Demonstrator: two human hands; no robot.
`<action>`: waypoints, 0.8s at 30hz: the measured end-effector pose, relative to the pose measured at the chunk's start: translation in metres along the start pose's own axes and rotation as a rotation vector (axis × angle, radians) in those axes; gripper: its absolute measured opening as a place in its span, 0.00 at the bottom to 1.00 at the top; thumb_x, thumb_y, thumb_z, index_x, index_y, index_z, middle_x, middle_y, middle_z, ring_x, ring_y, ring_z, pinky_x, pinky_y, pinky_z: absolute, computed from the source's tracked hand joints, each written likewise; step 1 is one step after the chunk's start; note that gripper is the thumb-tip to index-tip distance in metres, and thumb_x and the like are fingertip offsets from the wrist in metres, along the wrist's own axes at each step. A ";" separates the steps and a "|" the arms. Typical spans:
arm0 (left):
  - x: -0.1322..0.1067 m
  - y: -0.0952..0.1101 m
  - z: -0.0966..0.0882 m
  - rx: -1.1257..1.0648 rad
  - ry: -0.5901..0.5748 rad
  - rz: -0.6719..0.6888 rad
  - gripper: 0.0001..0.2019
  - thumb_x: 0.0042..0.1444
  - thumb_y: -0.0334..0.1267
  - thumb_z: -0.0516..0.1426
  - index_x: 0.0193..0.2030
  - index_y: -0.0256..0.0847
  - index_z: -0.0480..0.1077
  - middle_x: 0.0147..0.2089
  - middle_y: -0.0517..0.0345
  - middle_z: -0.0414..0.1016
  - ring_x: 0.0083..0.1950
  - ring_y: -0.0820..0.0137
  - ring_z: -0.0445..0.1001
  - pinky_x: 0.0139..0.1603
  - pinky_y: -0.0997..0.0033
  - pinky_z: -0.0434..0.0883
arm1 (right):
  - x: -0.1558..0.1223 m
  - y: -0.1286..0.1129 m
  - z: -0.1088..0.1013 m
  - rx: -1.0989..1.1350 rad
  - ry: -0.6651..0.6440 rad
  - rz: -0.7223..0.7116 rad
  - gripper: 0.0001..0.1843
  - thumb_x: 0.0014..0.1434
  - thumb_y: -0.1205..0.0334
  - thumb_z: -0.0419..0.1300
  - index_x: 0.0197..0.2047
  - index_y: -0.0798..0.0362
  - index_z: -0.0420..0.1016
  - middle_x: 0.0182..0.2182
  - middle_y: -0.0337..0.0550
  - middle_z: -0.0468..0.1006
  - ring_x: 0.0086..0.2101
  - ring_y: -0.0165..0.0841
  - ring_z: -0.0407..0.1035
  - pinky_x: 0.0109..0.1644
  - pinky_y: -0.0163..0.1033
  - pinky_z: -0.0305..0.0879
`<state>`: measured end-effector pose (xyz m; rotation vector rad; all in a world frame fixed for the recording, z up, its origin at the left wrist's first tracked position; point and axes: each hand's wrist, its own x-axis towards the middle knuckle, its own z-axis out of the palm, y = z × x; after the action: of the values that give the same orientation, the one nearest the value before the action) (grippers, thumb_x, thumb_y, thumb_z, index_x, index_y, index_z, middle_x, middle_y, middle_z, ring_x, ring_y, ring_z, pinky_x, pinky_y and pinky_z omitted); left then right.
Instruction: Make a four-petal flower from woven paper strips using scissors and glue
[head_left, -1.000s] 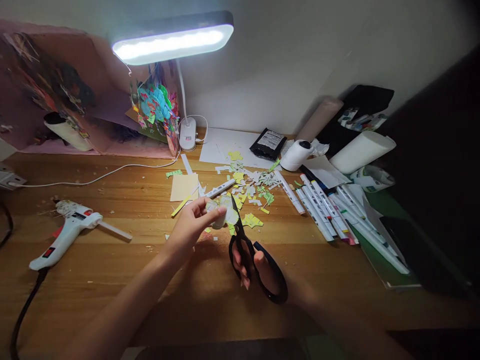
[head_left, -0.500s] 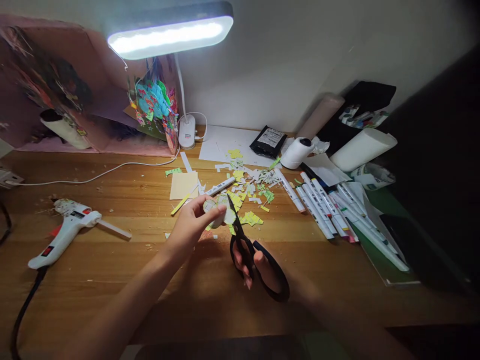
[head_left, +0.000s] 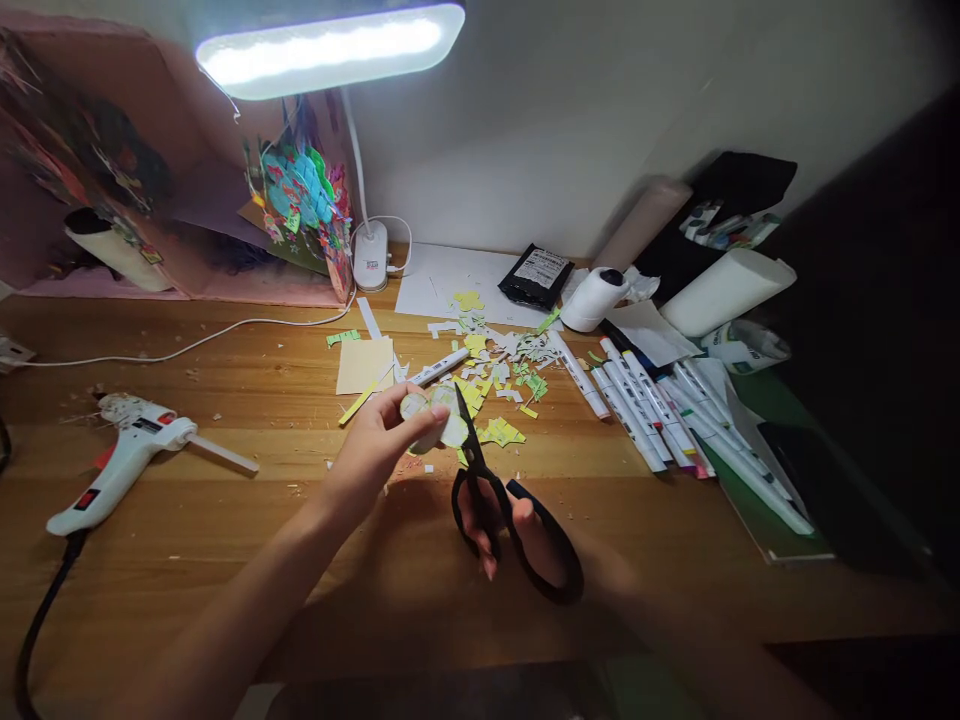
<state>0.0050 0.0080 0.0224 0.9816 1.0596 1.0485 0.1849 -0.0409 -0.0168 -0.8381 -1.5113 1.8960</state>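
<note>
Being pinched between thumb and fingers of the left hand (head_left: pixel 379 438), a pale lobed paper cutout (head_left: pixel 453 431) is held just beside the black scissors (head_left: pixel 475 462), whose spread loops are gripped by the curled right hand (head_left: pixel 531 530), above the wooden desk (head_left: pixel 259 400), near paper scraps (head_left: pixel 501 432)

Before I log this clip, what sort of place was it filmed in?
Most likely a craft desk: a glue gun lies on the wooden top, cut paper scraps litter the middle, and white markers lie grouped on the right.
</note>
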 end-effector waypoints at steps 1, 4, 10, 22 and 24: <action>0.002 0.002 -0.004 0.013 -0.004 0.021 0.11 0.48 0.40 0.62 0.26 0.39 0.65 0.22 0.66 0.65 0.22 0.79 0.61 0.25 0.78 0.59 | -0.001 -0.006 -0.002 0.031 -0.029 0.030 0.39 0.45 0.22 0.41 0.35 0.52 0.64 0.23 0.34 0.62 0.20 0.26 0.58 0.22 0.34 0.61; 0.006 0.012 -0.019 0.106 -0.048 0.092 0.10 0.48 0.39 0.61 0.24 0.38 0.66 0.22 0.64 0.64 0.24 0.78 0.61 0.27 0.78 0.60 | -0.004 -0.030 -0.013 -0.024 -0.128 0.136 0.39 0.42 0.22 0.43 0.31 0.51 0.63 0.22 0.33 0.59 0.21 0.27 0.54 0.23 0.34 0.59; 0.005 0.028 -0.043 0.271 -0.268 -0.001 0.09 0.48 0.39 0.61 0.24 0.38 0.68 0.23 0.62 0.65 0.25 0.76 0.64 0.27 0.77 0.61 | -0.007 -0.054 -0.041 -0.290 -0.294 0.283 0.39 0.38 0.21 0.42 0.26 0.51 0.62 0.20 0.33 0.60 0.19 0.26 0.54 0.19 0.33 0.52; 0.007 0.017 -0.056 0.425 -0.631 -0.217 0.05 0.47 0.38 0.61 0.31 0.40 0.76 0.26 0.56 0.72 0.25 0.71 0.69 0.22 0.76 0.63 | -0.003 -0.066 -0.050 -0.505 -0.547 0.318 0.41 0.43 0.22 0.40 0.27 0.53 0.69 0.21 0.38 0.63 0.22 0.29 0.54 0.24 0.35 0.54; 0.007 0.015 -0.054 0.429 -0.660 -0.220 0.05 0.47 0.37 0.60 0.31 0.41 0.76 0.26 0.57 0.73 0.26 0.70 0.70 0.23 0.76 0.65 | -0.003 -0.066 -0.050 -0.517 -0.539 0.349 0.41 0.42 0.21 0.39 0.26 0.52 0.67 0.21 0.38 0.62 0.22 0.29 0.54 0.24 0.36 0.54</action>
<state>-0.0492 0.0245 0.0242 1.3925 0.8154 0.2663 0.2281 0.0013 0.0396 -0.8936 -2.3847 2.1221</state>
